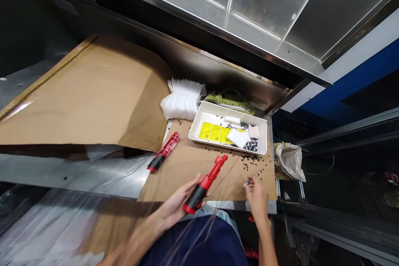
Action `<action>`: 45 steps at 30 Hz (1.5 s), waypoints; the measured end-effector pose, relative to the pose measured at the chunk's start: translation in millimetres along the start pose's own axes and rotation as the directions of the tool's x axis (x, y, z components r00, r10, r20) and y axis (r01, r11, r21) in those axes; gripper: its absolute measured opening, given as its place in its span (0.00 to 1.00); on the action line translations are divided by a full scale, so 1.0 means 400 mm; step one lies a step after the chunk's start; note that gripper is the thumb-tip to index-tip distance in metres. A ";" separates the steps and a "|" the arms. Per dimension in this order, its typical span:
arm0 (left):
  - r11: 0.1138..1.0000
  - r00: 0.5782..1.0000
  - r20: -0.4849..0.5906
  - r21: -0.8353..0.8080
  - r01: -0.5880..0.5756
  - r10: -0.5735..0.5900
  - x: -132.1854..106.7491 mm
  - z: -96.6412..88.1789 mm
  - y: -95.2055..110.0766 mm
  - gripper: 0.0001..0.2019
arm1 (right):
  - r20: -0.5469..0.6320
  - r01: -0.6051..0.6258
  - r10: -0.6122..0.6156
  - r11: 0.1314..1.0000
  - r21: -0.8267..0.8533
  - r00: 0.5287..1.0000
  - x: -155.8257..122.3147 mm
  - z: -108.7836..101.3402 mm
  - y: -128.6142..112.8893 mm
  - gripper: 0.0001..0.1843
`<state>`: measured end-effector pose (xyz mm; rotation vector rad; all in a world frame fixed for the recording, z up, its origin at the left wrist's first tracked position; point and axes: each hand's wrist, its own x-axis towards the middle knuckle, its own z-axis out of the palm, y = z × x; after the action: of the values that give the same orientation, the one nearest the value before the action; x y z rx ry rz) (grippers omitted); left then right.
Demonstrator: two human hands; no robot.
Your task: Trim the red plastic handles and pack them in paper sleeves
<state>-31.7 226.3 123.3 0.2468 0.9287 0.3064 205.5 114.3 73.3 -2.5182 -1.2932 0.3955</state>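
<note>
red tool handle (208, 179) in left grip (178, 198)

A compartment tray (260, 145) sits at the far end of a cardboard sheet (190, 174), holding printed labels (215, 132) and small parts (252, 145). More small parts (249, 162) lie on the sheet just before it. A plastic tool housing (163, 151) lies left of the tray, and a fanned stack (182, 102) lies behind that housing. The left hand (177, 199) holds a second housing (208, 176) over the sheet's near edge, left of the right hand (256, 197).
</note>
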 end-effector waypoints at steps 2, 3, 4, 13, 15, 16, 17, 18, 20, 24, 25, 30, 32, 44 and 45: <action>0.999 0.999 -0.007 0.035 -0.037 0.038 0.011 -0.041 -0.017 0.13 | 0.069 0.008 -0.002 0.996 -0.087 0.998 0.030 0.069 -0.010 0.14; 0.996 0.997 0.004 0.044 -0.074 0.074 0.018 -0.053 -0.025 0.14 | 0.074 0.020 -0.013 0.995 -0.101 0.997 0.042 0.087 -0.019 0.15; 0.993 0.994 0.014 0.047 -0.109 0.109 0.027 -0.060 -0.032 0.16 | 0.080 0.037 -0.028 0.992 -0.118 0.996 0.056 0.094 -0.029 0.17; 0.985 0.990 0.120 -0.164 -0.054 0.074 0.106 -0.021 -0.052 0.12 | 0.061 0.246 -0.239 0.942 -0.229 0.969 0.360 -0.008 -0.161 0.17; 0.979 0.990 0.142 -0.203 0.027 0.002 0.109 -0.014 -0.050 0.11 | 0.097 0.287 -0.271 0.925 -0.249 0.958 0.417 0.012 -0.195 0.17; 0.976 0.989 0.147 -0.210 0.047 -0.016 0.111 -0.014 -0.049 0.11 | 0.111 0.302 -0.282 0.919 -0.255 0.953 0.438 0.025 -0.207 0.18; 0.976 0.989 0.146 -0.212 0.054 -0.023 0.112 -0.016 -0.048 0.10 | 0.117 0.312 -0.291 0.914 -0.260 0.949 0.454 0.035 -0.215 0.19; 0.976 0.990 0.141 -0.213 0.054 -0.024 0.114 -0.019 -0.048 0.11 | 0.116 0.320 -0.299 0.911 -0.261 0.947 0.466 0.041 -0.219 0.20; 0.974 0.991 0.133 -0.222 0.054 -0.025 0.118 -0.029 -0.049 0.11 | 0.094 0.330 -0.317 0.909 -0.253 0.944 0.478 0.038 -0.215 0.20; 0.972 0.992 0.124 -0.234 0.040 -0.011 0.127 -0.046 -0.054 0.11 | -0.016 0.351 -0.359 0.919 -0.177 0.933 0.425 -0.011 -0.180 0.24; 0.972 0.992 0.124 -0.232 0.036 -0.007 0.131 -0.049 -0.055 0.11 | -0.042 0.372 -0.382 0.917 -0.142 0.923 0.387 -0.018 -0.168 0.27; 0.981 0.992 0.121 -0.194 0.006 0.018 0.151 -0.054 -0.057 0.15 | -0.031 0.521 -0.520 0.851 0.059 0.853 0.119 0.069 -0.106 0.26; 0.985 0.992 0.121 -0.170 -0.012 0.032 0.157 -0.055 -0.061 0.18 | 0.022 0.484 -0.487 0.871 0.087 0.873 0.052 0.140 -0.091 0.25; 0.997 0.997 -0.079 0.069 -0.022 0.027 0.259 -0.083 -0.122 0.20 | -0.031 0.415 -0.416 0.909 -0.027 0.909 0.005 0.283 -0.070 0.25; 0.996 0.995 -0.095 0.088 -0.006 0.015 0.273 -0.087 -0.125 0.20 | -0.043 0.408 -0.409 0.912 -0.035 0.911 0.006 0.286 -0.073 0.25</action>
<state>8.9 222.0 5.2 0.3200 1.0367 0.2894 143.6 146.7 -21.7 -2.1752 -1.7604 0.2193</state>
